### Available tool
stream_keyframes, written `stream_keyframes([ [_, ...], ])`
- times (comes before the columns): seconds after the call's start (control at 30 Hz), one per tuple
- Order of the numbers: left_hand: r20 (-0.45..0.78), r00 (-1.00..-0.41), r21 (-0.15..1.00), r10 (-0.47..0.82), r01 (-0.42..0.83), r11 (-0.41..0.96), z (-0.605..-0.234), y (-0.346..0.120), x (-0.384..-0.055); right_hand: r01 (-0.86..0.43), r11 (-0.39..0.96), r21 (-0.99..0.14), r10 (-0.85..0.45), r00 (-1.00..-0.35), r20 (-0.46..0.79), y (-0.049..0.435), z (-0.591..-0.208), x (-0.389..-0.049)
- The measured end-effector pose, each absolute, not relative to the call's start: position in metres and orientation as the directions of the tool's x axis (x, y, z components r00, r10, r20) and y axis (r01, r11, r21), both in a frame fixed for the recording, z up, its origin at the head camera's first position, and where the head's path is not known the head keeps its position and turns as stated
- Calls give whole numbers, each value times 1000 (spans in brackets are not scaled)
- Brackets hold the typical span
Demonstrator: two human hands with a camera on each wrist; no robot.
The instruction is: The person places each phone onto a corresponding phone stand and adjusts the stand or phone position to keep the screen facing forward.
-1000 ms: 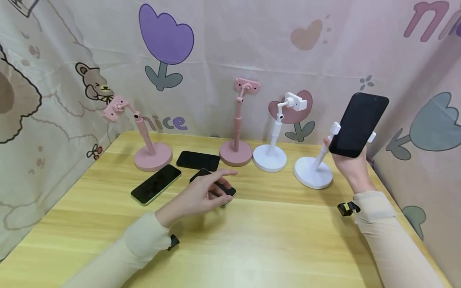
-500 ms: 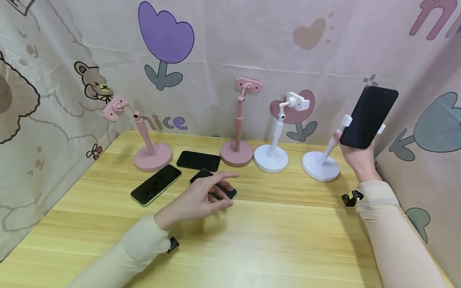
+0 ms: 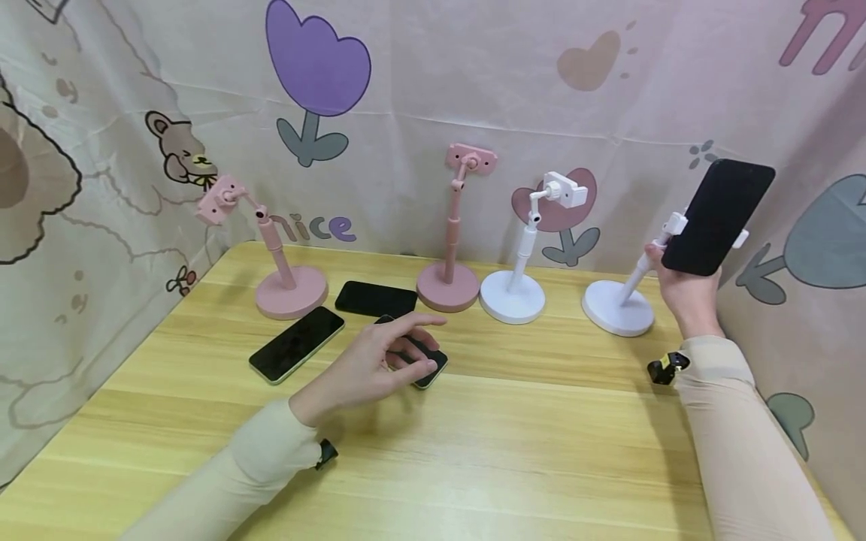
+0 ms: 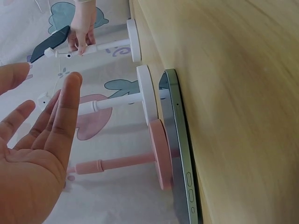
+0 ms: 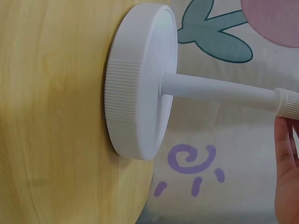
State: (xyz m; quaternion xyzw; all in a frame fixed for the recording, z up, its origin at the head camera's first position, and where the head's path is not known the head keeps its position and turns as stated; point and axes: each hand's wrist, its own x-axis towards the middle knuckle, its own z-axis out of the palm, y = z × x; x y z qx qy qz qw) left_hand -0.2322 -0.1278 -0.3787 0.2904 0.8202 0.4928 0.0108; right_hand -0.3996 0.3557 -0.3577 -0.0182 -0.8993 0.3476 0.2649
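At the right of the head view, my right hand (image 3: 688, 300) grips the upper stem of a white phone stand (image 3: 618, 309), whose clamp holds a black phone (image 3: 719, 218) tilted up. The right wrist view has this stand's round base (image 5: 124, 88) at the table and my fingers (image 5: 284, 144) at the stem collar. My left hand (image 3: 365, 368) hovers with loosely spread fingers over a dark phone (image 3: 433, 368) lying on the table, partly hidden behind it. In the left wrist view, the left hand (image 4: 37, 163) is off to one side of the phone's green edge (image 4: 180, 130), holding nothing.
Two more phones, one at left (image 3: 298, 344) and one behind (image 3: 376, 299), lie flat. A pink stand (image 3: 291, 291) is at far left, another pink stand (image 3: 448, 287) and a white stand (image 3: 512, 297) mid-back. A printed curtain (image 3: 419, 83) hangs behind the table (image 3: 473, 466).
The right hand has moved right and slightly back, carrying the white stand and its phone along. The left hand stays nearly in place above the table phone.
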Motion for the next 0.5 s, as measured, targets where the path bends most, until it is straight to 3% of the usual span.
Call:
stream_keyframes([
  [0.3, 269, -829, 814, 490, 467, 344, -377, -126, -231, -134, 772, -622, 225, -856, 465, 358, -359, -394],
  [0.5, 275, -826, 812, 492, 474, 340, -378, -126, -231, -39, 720, -693, 268, -906, 328, 360, -361, -388],
])
